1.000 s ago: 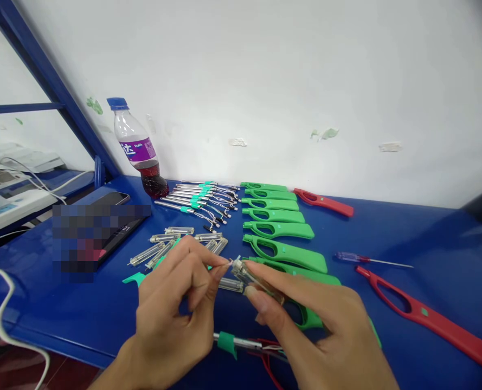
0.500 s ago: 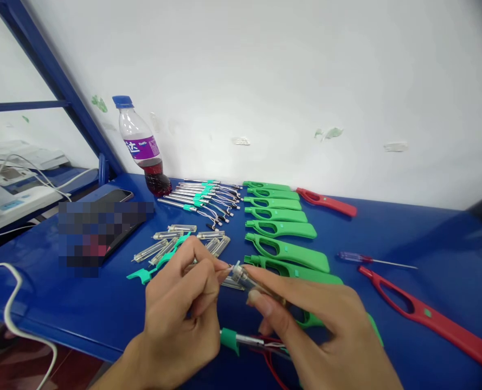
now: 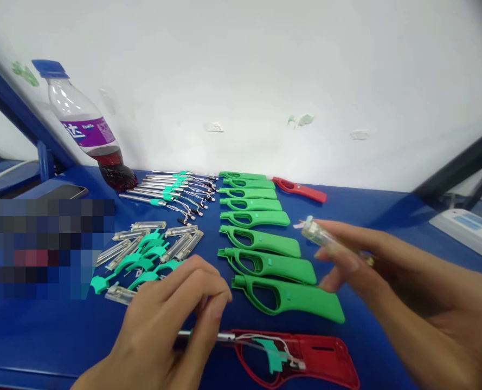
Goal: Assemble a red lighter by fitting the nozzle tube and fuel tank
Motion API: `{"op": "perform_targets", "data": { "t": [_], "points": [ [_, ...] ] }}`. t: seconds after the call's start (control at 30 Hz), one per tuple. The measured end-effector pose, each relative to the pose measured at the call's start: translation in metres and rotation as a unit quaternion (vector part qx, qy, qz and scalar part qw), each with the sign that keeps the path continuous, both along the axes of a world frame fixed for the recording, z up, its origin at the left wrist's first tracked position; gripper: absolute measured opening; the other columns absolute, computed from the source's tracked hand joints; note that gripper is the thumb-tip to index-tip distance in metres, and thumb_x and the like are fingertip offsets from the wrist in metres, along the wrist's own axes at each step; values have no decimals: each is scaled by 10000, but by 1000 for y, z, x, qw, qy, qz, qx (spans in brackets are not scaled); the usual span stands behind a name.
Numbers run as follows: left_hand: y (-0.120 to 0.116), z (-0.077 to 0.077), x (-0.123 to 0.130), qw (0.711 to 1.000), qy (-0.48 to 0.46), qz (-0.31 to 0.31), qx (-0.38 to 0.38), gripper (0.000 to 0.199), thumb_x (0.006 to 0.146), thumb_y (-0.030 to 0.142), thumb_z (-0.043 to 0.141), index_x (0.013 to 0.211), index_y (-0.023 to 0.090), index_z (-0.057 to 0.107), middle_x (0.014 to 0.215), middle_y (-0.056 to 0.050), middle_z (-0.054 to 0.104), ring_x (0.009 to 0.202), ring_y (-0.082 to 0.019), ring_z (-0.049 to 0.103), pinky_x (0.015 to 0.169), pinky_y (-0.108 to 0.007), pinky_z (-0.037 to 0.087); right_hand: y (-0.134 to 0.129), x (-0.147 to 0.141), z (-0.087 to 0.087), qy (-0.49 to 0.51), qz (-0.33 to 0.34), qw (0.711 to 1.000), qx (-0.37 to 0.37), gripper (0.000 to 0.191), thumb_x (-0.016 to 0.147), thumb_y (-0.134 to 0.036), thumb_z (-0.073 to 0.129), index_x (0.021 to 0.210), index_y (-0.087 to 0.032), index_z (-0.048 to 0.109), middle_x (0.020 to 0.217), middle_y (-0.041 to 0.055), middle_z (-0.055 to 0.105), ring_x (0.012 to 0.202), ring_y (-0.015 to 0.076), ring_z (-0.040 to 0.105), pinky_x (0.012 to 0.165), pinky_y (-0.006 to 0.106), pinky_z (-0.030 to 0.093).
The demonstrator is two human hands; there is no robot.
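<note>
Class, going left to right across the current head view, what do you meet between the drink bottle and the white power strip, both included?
Drink bottle → silver rods with white wires → farthest green handle → clear tube held in the right hand → white power strip.

The clear tank [image 3: 320, 236] is a transparent cylinder with a pale fitting at its upper-left end; the right hand [image 3: 403, 292] holds it tilted above the bench [image 3: 74, 341]. The red shell [image 3: 330, 360] lies on the bench, hollow side up, wide end to the right. A green trigger [image 3: 274, 355] and white wires [image 3: 282, 342] lie across it. The metal tube [image 3: 226, 337] extends left from the wires, partly hidden by the left hand [image 3: 175, 319].
</note>
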State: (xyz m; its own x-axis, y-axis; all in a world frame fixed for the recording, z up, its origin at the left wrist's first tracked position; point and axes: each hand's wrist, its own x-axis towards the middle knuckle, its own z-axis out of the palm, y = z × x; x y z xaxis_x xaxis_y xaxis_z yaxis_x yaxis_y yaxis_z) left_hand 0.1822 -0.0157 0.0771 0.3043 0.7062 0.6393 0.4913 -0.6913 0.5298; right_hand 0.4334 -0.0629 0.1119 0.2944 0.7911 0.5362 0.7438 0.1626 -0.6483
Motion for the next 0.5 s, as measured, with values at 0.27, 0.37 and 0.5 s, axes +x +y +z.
{"op": "perform_targets", "data": {
  "t": [0.27,0.37,0.5],
  "points": [
    [-13,-4,7,988,95,-113,52,174,1040,369,856,938,278,749,809,-7,744,792,-179,712,684,-264,622,1,-8,9,10,-10,1000,-2,431,1008,-670,787,1219,-325,938,872,59,863,766,286,869,584,281,704],
    [-13,-9,3,970,152,-183,51,104,1066,221,805,997,252,733,873,8,784,816,-162,725,720,-255,631,-5,0,9,-1,9,1000,-5,297,1042,-618,794,1191,-404,935,741,-11,812,602,181,800,576,167,654],
    [-14,-22,9,965,174,-190,44,202,1057,294,841,1240,245,770,1127,-29,823,999,-204,755,891,-313,681,-9,3,7,9,36,999,-1,144,1047,-600,815,1165,-570,891,742,-105,816,536,114,770,549,74,583]
  ]
}}
